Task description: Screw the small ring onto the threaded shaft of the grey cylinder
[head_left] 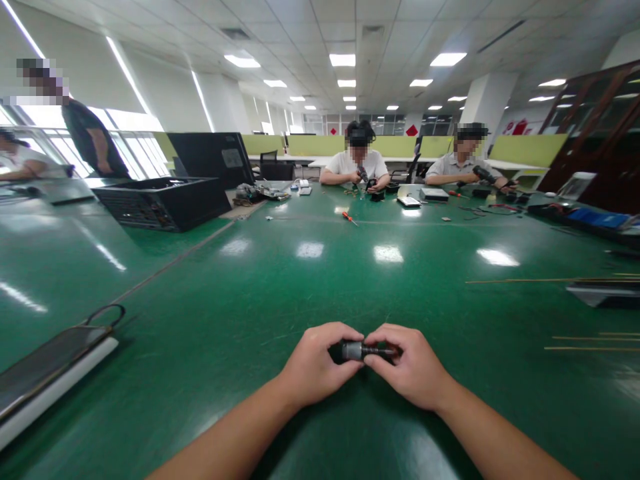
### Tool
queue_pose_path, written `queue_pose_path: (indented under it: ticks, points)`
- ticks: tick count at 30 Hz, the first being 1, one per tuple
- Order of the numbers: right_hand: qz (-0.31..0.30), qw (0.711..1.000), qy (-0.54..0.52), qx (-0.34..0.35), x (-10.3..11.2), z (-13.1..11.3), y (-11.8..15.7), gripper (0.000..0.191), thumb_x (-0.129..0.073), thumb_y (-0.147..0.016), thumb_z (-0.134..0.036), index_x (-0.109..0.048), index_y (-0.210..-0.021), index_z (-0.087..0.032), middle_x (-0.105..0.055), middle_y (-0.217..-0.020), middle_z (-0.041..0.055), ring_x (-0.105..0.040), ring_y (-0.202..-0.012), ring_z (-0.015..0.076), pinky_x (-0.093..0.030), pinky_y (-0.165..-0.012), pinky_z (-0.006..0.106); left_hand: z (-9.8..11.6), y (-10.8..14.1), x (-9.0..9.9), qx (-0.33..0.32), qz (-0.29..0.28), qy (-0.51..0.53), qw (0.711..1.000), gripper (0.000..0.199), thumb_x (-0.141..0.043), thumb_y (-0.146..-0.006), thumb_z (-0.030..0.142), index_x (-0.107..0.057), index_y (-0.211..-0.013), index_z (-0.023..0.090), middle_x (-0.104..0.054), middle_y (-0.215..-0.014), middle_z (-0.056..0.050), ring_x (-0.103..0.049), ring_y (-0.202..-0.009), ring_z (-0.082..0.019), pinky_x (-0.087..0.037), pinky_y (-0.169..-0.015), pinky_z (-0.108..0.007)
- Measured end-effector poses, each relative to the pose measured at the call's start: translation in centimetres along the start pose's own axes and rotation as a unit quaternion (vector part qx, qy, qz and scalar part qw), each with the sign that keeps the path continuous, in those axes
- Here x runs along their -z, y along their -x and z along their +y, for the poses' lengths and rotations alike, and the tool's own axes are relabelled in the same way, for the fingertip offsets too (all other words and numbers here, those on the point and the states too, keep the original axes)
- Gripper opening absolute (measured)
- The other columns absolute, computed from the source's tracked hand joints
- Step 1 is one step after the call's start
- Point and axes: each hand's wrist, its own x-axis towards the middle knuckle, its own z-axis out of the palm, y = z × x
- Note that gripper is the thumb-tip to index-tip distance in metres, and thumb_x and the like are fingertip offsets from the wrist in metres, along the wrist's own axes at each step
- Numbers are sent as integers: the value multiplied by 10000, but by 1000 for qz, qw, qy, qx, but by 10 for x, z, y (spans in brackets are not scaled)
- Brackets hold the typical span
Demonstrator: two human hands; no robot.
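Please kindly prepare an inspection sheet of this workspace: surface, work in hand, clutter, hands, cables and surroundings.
Surface: green table, glossy, reflecting ceiling lights.
Work in hand: small dark cylindrical part with a grey section, partly covered by fingers.
Clutter: orange screwdriver ahead; black case further left; thin rods at right.
Hands: left hand holds the part's grey end; right hand holds the other end.
Cables: dark loop at left, cable or strap unclear.
Surroundings: seated person opposite, another to their side; standing person far left.
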Motion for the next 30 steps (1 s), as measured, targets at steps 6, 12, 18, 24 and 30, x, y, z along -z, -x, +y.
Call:
queue_pose_path:
  ticks: [6,12,18,24,30]
  points:
    - [-5,1000,-6,-12,0,2,-1,109,-708,-802,-224,-765,-894,-212,-713,-793,39,-615,-670,158,-425,-609,263,3,0,-1,-8,25,-13,1000,244,-754,-731,172,-714,-968,216,-748,-927,-27,-698,-856,-175,-533,-794,-283]
    - [-7,1000,5,-8,2,-1,-2,87,-712,-797,-226,-766,-863,-205,-704,-758,29,-584,-635,145,-403,-603,260,5,1,-1,-6,39,-28,999,258,-770,-720,175,-731,-971,220,-757,-925,-27,-706,-847,-176,-546,-791,-286]
    - [-14,1000,15,0,4,0,-3,81,-706,-798,-225,-767,-846,-202,-680,-721,21,-550,-609,137,-378,-587,255,4,2,-1,2,40,-37,999,254,-776,-708,190,-734,-957,218,-758,-911,-37,-707,-831,-189,-555,-786,-302]
    - [-7,1000,5,-6,4,2,-2,90,-709,-793,-235,-763,-855,-197,-657,-696,15,-515,-576,128,-348,-551,247,3,2,-1,0,38,-35,999,260,-775,-704,181,-731,-958,218,-756,-913,-31,-705,-829,-182,-552,-783,-295]
    - [3,1000,29,-7,3,-1,0,103,-741,-744,-221,-742,-842,-190,-632,-685,4,-482,-562,122,-339,-553,246,4,1,0,-1,34,-30,999,244,-757,-712,169,-730,-950,214,-753,-915,-35,-704,-831,-183,-550,-781,-294]
